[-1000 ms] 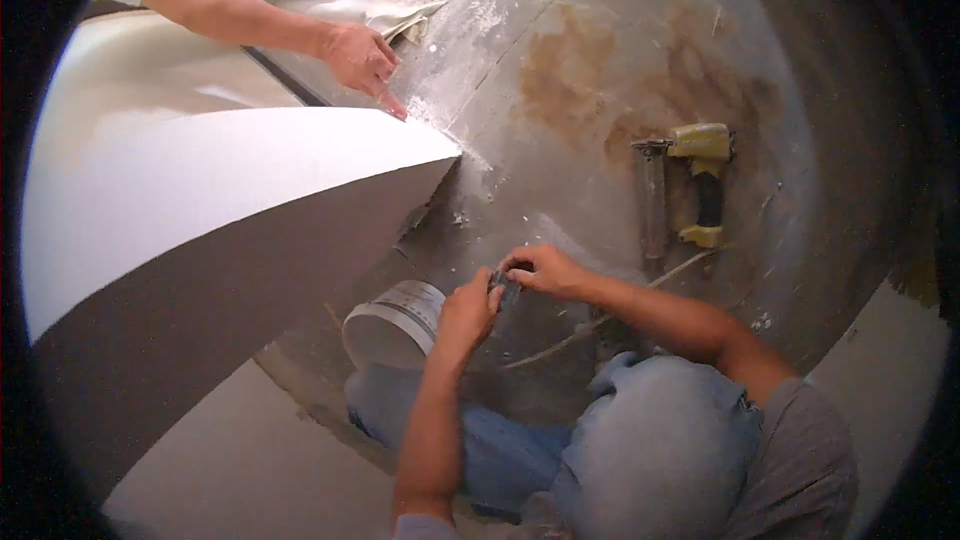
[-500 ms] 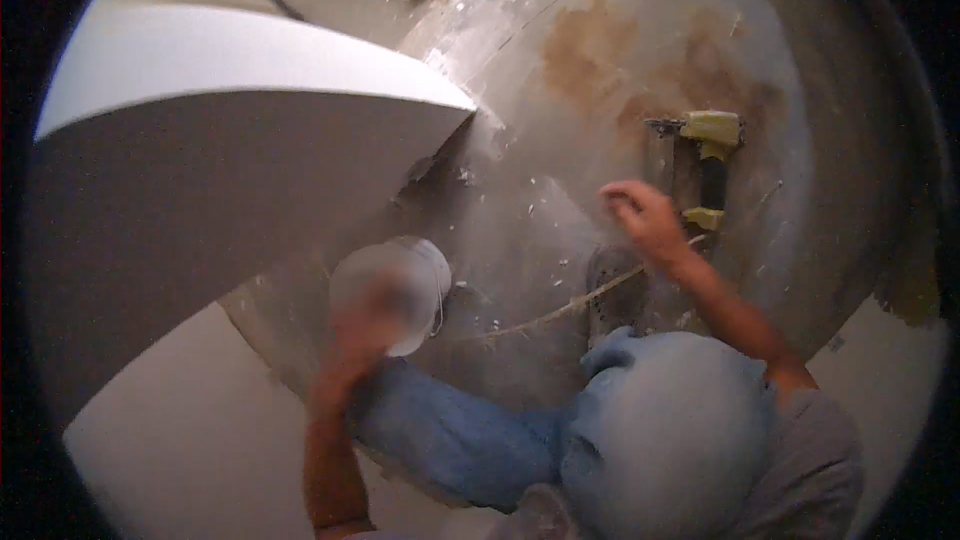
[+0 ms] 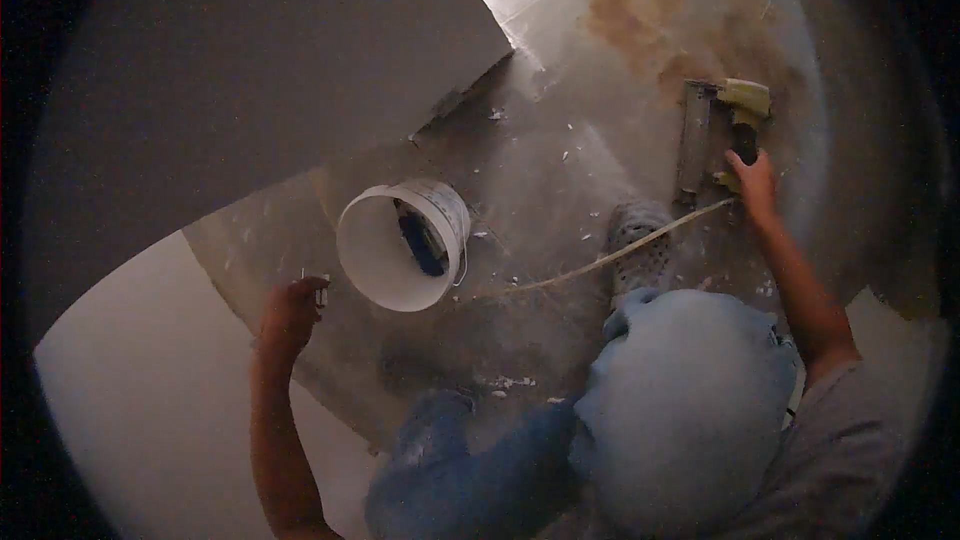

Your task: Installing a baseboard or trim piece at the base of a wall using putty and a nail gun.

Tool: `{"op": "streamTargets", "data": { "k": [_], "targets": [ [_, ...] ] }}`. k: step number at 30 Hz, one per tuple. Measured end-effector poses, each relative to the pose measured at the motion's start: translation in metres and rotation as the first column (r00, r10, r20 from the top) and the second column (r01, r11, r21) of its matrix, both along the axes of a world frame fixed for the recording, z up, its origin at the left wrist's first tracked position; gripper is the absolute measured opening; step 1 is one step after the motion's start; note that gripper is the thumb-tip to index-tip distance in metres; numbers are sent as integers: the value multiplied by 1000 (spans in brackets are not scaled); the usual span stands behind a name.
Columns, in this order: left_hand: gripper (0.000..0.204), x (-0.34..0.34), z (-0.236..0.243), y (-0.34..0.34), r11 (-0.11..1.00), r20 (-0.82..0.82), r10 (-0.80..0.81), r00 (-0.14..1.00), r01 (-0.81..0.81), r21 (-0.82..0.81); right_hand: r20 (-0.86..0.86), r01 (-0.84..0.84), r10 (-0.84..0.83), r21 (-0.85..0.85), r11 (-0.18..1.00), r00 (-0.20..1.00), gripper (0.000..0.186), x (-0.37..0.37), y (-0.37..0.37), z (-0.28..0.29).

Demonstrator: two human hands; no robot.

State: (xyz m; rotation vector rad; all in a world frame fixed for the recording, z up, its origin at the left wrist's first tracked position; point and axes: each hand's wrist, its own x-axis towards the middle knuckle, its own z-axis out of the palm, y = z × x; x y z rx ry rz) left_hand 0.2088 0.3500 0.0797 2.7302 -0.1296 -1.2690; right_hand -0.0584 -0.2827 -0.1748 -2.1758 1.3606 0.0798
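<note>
Our right hand [image 3: 755, 180] reached the yellow nail gun [image 3: 722, 130] lying on the far right of the floor [image 3: 560, 140], fingers touching its grip, not yet closed. Our left hand [image 3: 292, 310] pinched a small pale thing near the white bucket [image 3: 400, 245]. We judged that the pick-up was starting; the next move needed a firm grasp on the handle.

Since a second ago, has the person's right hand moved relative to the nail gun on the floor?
Yes. The right hand has left the left hand at the middle and reached out to the nail gun, now resting at its handle; whether it grips it cannot be told.
</note>
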Motion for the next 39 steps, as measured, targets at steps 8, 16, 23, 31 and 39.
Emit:
{"op": "streamTargets", "data": {
  "k": [8, 16, 23, 31, 39],
  "targets": [
    [38, -23, -51, 21, 945, -24, 242, 970, -241, -223, -27, -169, 166, -163, 972, 986, 39, 13, -9, 11],
    [50, -22, -81, 31, 939, -217, 262, 940, -301, -169, 134, -97, 93, 24, 995, 987, 40, 24, 64, 112],
    [38, -18, -98, 86, 876, -275, 239, 931, -329, -352, 346, -304, 75, 674, 674, 935, 31, 31, 185, 223],
    [40, -25, -31, 252, 718, -316, 423, 849, -526, -455, 319, -574, 481, 524, 629, 817, 37, 43, 333, 251],
    [45, -117, -108, 480, 157, -343, 801, 491, -724, -672, 63, -878, 881, 144, 456, 469, 29, 111, 441, 303]
  ]
}}
